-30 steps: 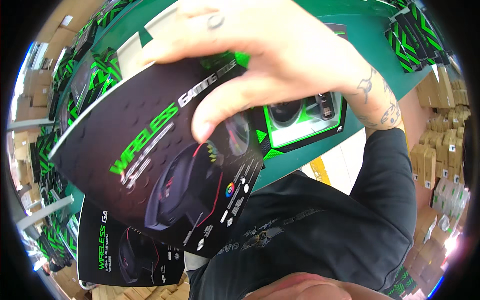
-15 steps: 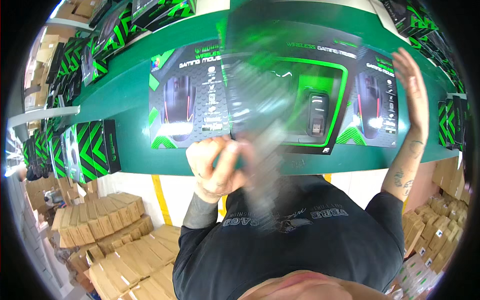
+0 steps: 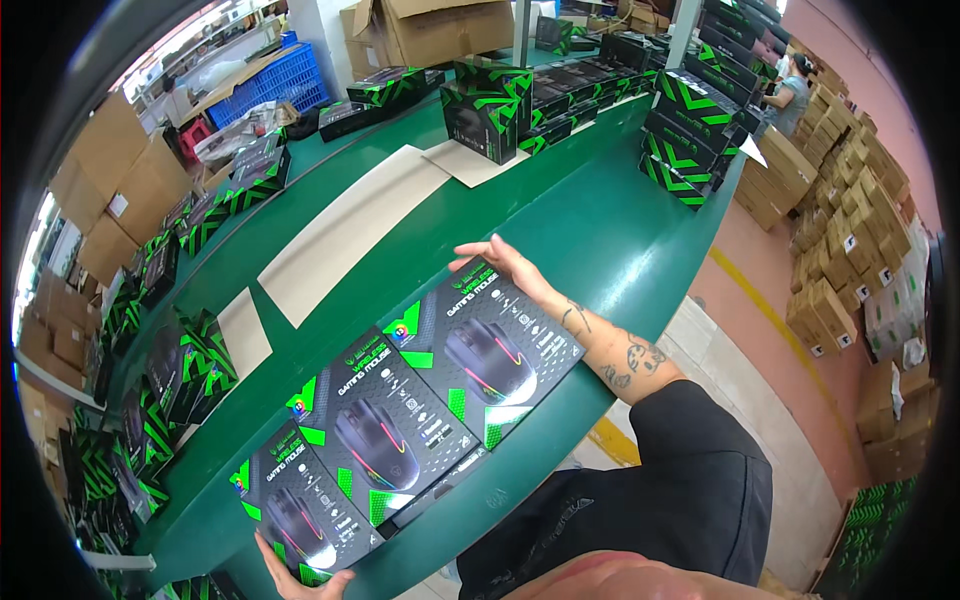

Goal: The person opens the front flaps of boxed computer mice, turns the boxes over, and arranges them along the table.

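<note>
Three black-and-green mouse boxes lie in a slanting row on the green table, each with a printed mouse on its front: a left box [image 3: 302,508], a middle box [image 3: 385,430] and a right box [image 3: 490,355]. The middle one has its front cover down and seems raised along its near edge. My left hand [image 3: 300,580], partly cut off by the lower edge, grips the near left corner of the left box between fingers and thumb. Fingers stretched, my right hand [image 3: 508,266] lies against the far upper corner of the right box.
Beige cardboard sheets [image 3: 345,225] lie beyond the boxes. Stacked mouse boxes [image 3: 690,140] stand at the table's far right end, and more [image 3: 195,355] line the left. A person [image 3: 790,95] is at the far right, near piled brown cartons [image 3: 850,200].
My view has swung toward the table's far end. The middle box's raised cover is now down over its window. The blurred clear plastic no longer shows by my left hand, which now grips the left box.
</note>
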The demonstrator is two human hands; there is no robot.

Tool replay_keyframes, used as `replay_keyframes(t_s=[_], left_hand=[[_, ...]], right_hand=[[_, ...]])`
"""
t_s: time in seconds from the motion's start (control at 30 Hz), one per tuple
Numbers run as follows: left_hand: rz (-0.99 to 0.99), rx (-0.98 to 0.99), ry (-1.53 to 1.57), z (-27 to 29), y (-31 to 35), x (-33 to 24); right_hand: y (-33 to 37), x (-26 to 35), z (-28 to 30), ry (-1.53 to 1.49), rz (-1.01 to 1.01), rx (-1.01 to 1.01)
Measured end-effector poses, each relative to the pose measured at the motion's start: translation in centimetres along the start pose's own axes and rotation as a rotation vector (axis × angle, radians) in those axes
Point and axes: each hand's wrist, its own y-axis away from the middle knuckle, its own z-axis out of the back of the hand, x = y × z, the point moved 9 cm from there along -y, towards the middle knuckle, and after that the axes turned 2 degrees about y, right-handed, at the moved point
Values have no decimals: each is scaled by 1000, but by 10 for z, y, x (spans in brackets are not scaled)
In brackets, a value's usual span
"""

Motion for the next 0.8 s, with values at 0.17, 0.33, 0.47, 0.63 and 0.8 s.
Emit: replay_keyframes(t_s=[0.17,0.33,0.47,0.63,0.8], left_hand=[[-44,-76,-225,8,5,2],[60,-499,408,26,33,90],[338,-707,352,26,35,59],[-153,-228,-191,19,7,7],[-70,-2,-140,-2,-14,3]], right_hand=[[4,-28,3,-247,-191,-143],[-1,-46,8,-326,-227,-129],[2,-39,4,-328,-241,-132],[2,-71,5,-393,-372,-32],[28,-160,-56,-397,-598,64]])
